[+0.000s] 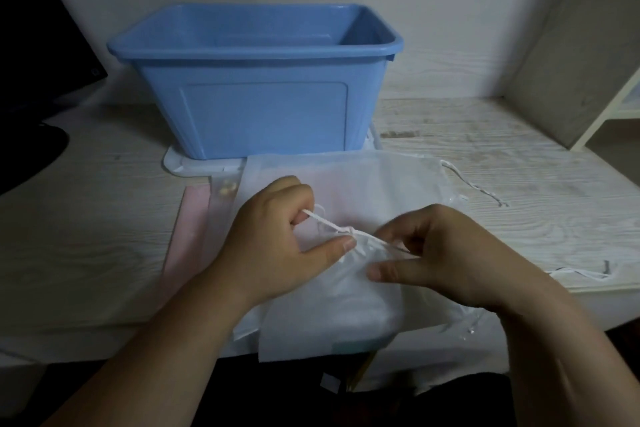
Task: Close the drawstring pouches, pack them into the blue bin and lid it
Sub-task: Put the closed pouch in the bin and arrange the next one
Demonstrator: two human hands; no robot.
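A frosted white drawstring pouch point(332, 315) lies at the table's front edge, its gathered neck between my hands. My left hand point(273, 239) pinches one end of the white drawstring point(341, 228), and my right hand point(440, 253) pinches the other end, the cord stretched between them with a knot in the middle. Under it lie more frosted pouches point(374, 180), flat, with loose cords trailing to the right. The open blue bin point(256, 114) stands behind them on its white lid point(180, 163). The bin looks empty.
A pink sheet or pouch point(183, 239) sticks out to the left under the pile. A dark monitor and its base point(31, 87) stand at the far left. A white shelf unit point(616, 107) is at the right. Loose cord ends point(585, 274) lie near the table's right front.
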